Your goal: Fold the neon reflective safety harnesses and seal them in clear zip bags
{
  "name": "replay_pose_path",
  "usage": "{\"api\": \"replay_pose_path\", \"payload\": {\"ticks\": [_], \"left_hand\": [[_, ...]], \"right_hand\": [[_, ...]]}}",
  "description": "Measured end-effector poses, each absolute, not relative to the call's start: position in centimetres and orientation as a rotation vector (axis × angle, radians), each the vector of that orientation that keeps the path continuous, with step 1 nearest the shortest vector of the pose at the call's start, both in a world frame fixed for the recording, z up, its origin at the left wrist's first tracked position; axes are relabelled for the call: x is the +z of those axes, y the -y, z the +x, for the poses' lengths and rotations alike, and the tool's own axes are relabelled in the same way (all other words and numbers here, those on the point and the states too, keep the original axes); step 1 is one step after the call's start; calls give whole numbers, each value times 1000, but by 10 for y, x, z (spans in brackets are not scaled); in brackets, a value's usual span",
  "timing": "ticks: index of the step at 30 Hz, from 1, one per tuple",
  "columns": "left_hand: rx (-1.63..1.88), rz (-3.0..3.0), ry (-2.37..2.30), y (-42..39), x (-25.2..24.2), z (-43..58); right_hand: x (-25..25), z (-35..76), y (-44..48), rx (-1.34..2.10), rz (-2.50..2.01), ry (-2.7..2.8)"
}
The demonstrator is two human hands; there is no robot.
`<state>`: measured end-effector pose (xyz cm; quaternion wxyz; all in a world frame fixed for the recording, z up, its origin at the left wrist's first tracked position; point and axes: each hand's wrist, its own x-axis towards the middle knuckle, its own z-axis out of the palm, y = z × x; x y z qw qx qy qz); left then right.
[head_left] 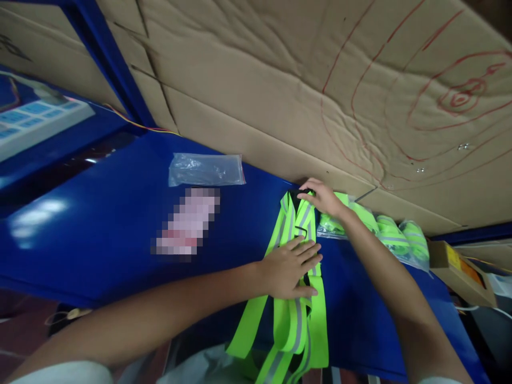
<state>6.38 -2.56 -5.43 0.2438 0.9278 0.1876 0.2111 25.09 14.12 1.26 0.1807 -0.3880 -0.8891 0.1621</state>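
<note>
Neon-yellow reflective straps [294,325] with grey stripes, looking like a strap-style safety vest, lie lengthwise on the blue table and hang over its front edge. My left hand [290,268] rests flat across their middle, fingers spread. At the far end, by the cardboard, my right hand [321,197] has its thumb and fingers closed on the black-trimmed top of the straps. A small black buckle [301,231] shows between the two hands. Part of the straps is hidden under my left hand.
Packed neon rolls in clear bags [394,237] lie right of my right hand. An opened cardboard box [460,272] stands farther right. Left on the table [100,224] are a clear zip bag [206,169] and a blurred pink item [190,221]. A cardboard wall [256,80] borders the back.
</note>
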Motion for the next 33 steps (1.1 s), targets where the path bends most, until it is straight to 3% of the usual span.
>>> {"api": "replay_pose_path", "payload": {"ticks": [4, 7, 18, 27, 33], "left_hand": [[453, 2668, -555, 23, -50, 62], [395, 2733, -583, 25, -46, 62], [403, 2796, -562, 42, -47, 66], [370, 2736, -621, 35, -47, 65], [400, 2738, -614, 32, -51, 67]], "right_hand": [[-6, 253, -106, -68, -1029, 2521], [-19, 263, -88, -218, -996, 2562], [11, 263, -137, 406, -1227, 2505], [-8, 249, -80, -95, -1320, 2569], [-5, 254, -58, -152, -1283, 2696]]}}
